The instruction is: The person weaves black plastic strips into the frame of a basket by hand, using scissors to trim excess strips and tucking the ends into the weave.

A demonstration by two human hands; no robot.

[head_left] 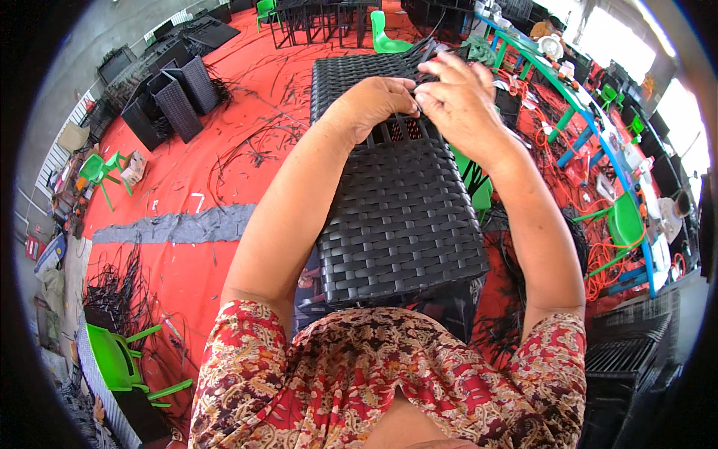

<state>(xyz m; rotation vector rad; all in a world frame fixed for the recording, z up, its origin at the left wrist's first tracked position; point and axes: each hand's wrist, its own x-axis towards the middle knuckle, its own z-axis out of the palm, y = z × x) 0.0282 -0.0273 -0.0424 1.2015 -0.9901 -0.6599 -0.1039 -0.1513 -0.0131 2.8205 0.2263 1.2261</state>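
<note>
Two bare hands meet over a black woven wicker panel (400, 217) in the head view, the only view there is. This panel, a piece of rattan-style furniture in the making, lies in front of the person, its near edge close to the red floral-patterned garment (374, 374) and its far end reaching away across the red floor (194, 172). About two-thirds of the way up it, an unwoven gap shows the red floor through the bare frame.

At that gap the left hand (378, 101) is clenched, knuckles up, fingers curled down onto the weave; what its fingertips grip is hidden. Touching it, the right hand (460, 101) pinches a thin black weaving strand (428, 51) between thumb and forefinger, its other fingers spread loosely above. That strand runs up and away from the pinch toward the far edge of the panel.

Around the work, several finished black wicker boxes (176, 101) stand to the left on the floor, with loose black strands scattered near them. Green plastic chairs (120, 359) sit at lower left and further off. Along the right runs a long green and blue table (591, 120), cluttered, with orange cord tangled beneath it.
</note>
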